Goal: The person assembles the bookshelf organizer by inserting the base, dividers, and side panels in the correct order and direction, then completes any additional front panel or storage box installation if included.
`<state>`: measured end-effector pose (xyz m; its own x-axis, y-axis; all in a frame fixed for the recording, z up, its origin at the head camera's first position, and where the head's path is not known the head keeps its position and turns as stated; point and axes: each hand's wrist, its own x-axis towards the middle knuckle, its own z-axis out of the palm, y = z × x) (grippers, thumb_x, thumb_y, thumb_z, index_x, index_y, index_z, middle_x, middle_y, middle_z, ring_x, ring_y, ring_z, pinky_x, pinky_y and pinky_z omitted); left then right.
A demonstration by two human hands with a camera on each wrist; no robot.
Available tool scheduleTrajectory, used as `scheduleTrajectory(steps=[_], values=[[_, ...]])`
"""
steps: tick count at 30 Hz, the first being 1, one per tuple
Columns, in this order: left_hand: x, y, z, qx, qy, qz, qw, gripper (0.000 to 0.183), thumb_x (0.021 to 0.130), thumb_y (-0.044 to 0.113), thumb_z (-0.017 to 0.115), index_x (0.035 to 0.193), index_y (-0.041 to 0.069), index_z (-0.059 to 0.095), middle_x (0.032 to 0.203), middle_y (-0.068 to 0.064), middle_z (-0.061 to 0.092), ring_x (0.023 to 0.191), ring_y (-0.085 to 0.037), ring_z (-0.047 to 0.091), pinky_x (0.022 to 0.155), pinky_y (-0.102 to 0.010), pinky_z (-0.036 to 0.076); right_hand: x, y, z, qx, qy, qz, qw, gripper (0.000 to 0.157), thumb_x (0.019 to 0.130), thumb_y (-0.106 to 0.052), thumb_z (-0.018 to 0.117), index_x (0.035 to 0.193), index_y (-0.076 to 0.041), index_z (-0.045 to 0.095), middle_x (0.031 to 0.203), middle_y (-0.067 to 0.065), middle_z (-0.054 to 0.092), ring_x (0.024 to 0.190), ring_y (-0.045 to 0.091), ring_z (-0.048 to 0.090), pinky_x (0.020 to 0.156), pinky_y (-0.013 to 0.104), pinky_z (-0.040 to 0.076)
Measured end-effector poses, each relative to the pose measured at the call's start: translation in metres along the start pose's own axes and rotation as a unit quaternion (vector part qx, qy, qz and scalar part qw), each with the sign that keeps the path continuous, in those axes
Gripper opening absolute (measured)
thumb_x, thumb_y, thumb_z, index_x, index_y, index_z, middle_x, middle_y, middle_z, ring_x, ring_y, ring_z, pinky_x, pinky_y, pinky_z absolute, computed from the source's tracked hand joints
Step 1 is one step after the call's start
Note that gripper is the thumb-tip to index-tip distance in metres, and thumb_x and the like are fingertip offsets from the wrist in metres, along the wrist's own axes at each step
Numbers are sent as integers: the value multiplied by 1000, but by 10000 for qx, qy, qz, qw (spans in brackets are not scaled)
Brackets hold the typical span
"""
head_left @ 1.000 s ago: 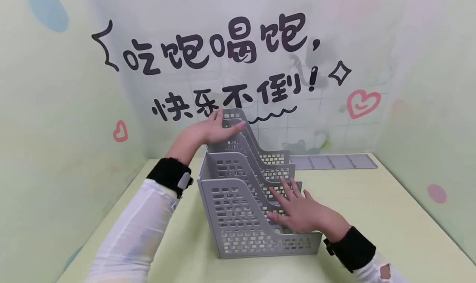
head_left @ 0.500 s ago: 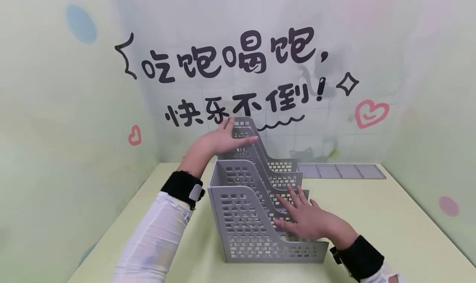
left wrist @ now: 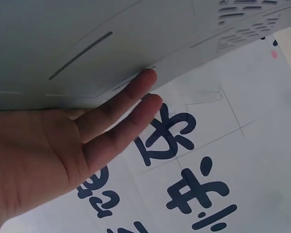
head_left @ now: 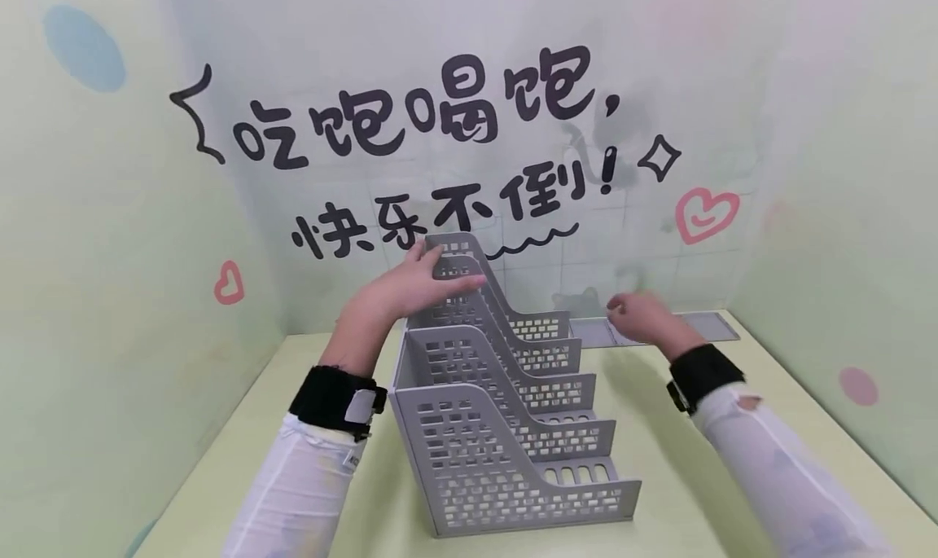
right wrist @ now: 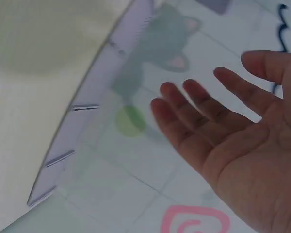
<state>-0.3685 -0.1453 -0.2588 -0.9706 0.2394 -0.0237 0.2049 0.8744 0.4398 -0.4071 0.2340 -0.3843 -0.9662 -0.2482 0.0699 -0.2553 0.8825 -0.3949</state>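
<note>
A grey plastic magazine file rack (head_left: 469, 460), with perforated dividers stepping down from tall backs to low fronts, stands upright on the table. My left hand (head_left: 410, 285) rests at its tall rear edge, thumb stretched across the top of a divider. In the left wrist view the fingers (left wrist: 116, 104) lie straight along the rack's smooth back wall (left wrist: 150, 29). To the right of the rack, my right hand (head_left: 645, 318) is raised in the air with nothing in it, fingers loosely bent. It overlaps a flat grey slotted panel (head_left: 707, 327) lying at the table's far edge.
The pale yellow table (head_left: 769, 444) is bounded by printed walls on the left, right and back. Black lettering and a pink heart (head_left: 707, 216) decorate the back wall (head_left: 513, 12).
My right hand has left the low front of the rack and moved up and away toward the grey panel at the back. My left hand stays at the rack's rear top.
</note>
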Motion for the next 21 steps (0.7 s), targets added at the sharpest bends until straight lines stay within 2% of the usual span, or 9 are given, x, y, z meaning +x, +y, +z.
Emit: scheduleTrajectory(steps=[3,6,8,11,15,18,21], values=[[-1,-2,0,-49,-14,26,10000,125,84,92,55,173,19,7,180,-8,-21,166,-46,7,130,-69,22,14,18,19,-693,-886,332,9931,56,111,-25,43,154,12,44,152,41,49,145,59,44,121,66,40],[-3,1,-3,-62,-14,-2,10000,124,85,91,55,173,19,7,179,-6,-22,167,-45,7,131,-69,21,8,31,35,-752,-1298,646,9866,65,113,-35,41,162,6,33,162,43,32,152,65,28,124,73,31],[-3,2,-3,-116,-25,-23,9999,123,85,91,56,173,20,7,179,-5,-22,167,-44,6,131,-69,21,1,41,42,-724,-1235,716,9871,68,113,-41,39,162,5,33,161,45,32,150,67,28,122,75,31],[-1,4,-2,-173,-32,1,9998,122,85,89,57,173,19,9,180,-6,-21,167,-45,5,131,-69,21,-10,57,48,-742,-1010,777,9891,72,114,-44,39,157,14,35,156,47,37,146,70,32,120,76,34],[-1,4,-2,-164,-50,-11,9999,122,86,89,57,173,18,10,180,-7,-20,167,-45,5,131,-69,22,-23,68,52,-1070,-744,703,9890,70,114,-40,42,134,26,53,136,50,54,134,70,45,116,73,40],[-1,1,-2,-116,-86,-85,9999,121,86,89,56,173,18,10,180,-7,-20,167,-44,4,131,-68,22,-39,65,58,-1386,-537,524,9875,67,110,-40,52,112,25,63,116,48,64,121,69,55,108,71,48],[2,1,-2,-62,-109,-42,9999,122,86,89,55,173,17,9,180,-9,-20,167,-45,4,131,-68,21,-60,60,61,-1208,-364,347,9914,58,103,-39,67,99,18,63,100,40,65,99,57,65,92,64,57]])
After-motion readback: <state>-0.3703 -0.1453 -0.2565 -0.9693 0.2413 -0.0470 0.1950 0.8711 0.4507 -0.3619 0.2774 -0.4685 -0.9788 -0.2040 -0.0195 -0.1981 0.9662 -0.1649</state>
